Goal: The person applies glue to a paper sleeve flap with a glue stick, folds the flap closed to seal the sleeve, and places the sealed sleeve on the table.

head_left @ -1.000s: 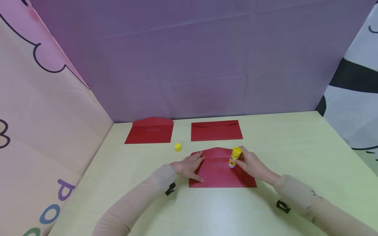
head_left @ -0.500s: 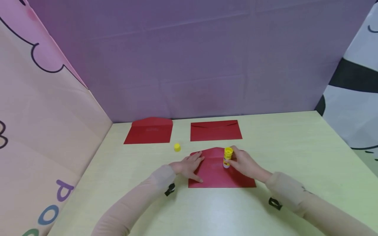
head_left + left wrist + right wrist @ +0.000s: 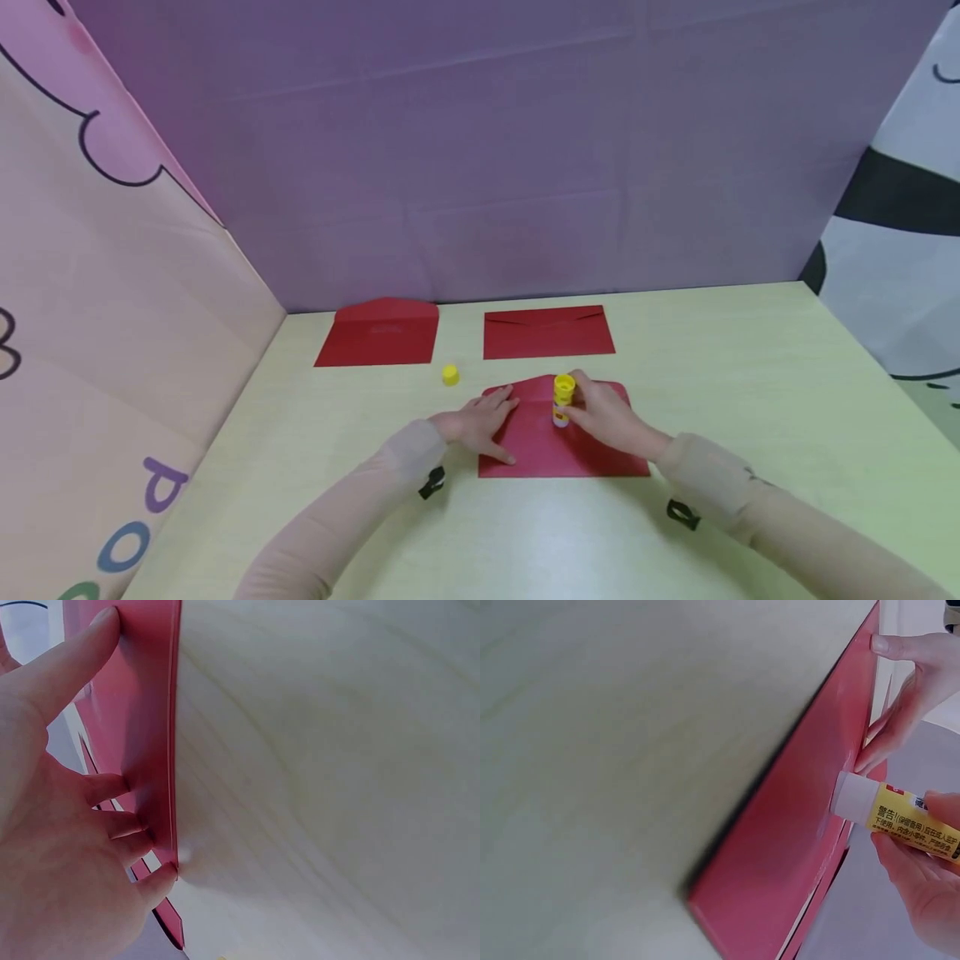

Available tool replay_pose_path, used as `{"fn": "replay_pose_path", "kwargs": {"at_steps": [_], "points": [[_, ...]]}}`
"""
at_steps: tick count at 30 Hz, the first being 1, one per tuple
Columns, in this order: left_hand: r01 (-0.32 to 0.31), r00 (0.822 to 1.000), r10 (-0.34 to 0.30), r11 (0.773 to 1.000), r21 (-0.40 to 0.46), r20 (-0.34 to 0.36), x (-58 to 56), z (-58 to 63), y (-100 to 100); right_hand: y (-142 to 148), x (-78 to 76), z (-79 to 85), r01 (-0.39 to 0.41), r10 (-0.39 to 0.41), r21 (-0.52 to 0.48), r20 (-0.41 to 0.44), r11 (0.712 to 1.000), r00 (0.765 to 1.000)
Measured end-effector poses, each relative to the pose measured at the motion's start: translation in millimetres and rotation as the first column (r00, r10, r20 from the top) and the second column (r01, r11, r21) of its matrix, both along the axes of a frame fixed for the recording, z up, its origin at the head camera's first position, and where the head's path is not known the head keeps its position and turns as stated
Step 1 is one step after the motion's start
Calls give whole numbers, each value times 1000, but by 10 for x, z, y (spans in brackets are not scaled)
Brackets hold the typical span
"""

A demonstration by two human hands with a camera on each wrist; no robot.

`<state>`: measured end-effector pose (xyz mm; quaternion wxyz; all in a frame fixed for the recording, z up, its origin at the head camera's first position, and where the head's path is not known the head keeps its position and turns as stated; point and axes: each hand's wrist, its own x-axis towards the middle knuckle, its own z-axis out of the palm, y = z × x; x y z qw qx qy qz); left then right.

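A red envelope point(image 3: 536, 454) lies on the table with its flap spread open toward the back. My left hand point(image 3: 486, 423) rests flat on its left side, fingers spread; in the left wrist view the thumb and fingertips press the red paper point(image 3: 142, 697). Between thumb and fingers my right hand point(image 3: 609, 418) pinches a yellow glue stick point(image 3: 562, 402), upright over the middle of the envelope. Its white end point(image 3: 855, 796) points down, right at the paper in the right wrist view, where a faint shiny streak shows.
The glue stick's yellow cap point(image 3: 450, 375) stands on the table left of the envelope. Behind lie two more red envelopes, one with its flap raised point(image 3: 378, 340) at the left, one with its flap folded down point(image 3: 550, 335). A purple backdrop point(image 3: 450, 167) borders the table's back edge.
My right hand has slid the glue stick leftward across the envelope, from its right part to the middle, and the stick stands more upright. The left hand has stayed in place.
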<state>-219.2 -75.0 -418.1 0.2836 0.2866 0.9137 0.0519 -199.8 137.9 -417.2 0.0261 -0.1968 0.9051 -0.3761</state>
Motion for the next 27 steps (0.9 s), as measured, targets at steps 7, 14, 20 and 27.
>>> {"fn": "replay_pose_path", "kwargs": {"at_steps": [7, 14, 20, 27], "points": [[-7, 1000, 7, 1000, 6, 1, 7, 9, -8, 50, 4, -13, 32, -29, -48, 68, 998, 997], [3, 1000, -3, 1000, 25, 2, 15, 26, 9, 212, 40, 91, 13, -14, 62, 11, 998, 1000], [2, 1000, -2, 1000, 24, -2, 11, 24, 11, 271, 87, 181, -26, 87, 343, -165, 939, 982], [0, 1000, 0, 1000, 28, 2, 1, -5, 9, 236, 105, 113, 0, 292, 621, -368, 784, 883]]}}
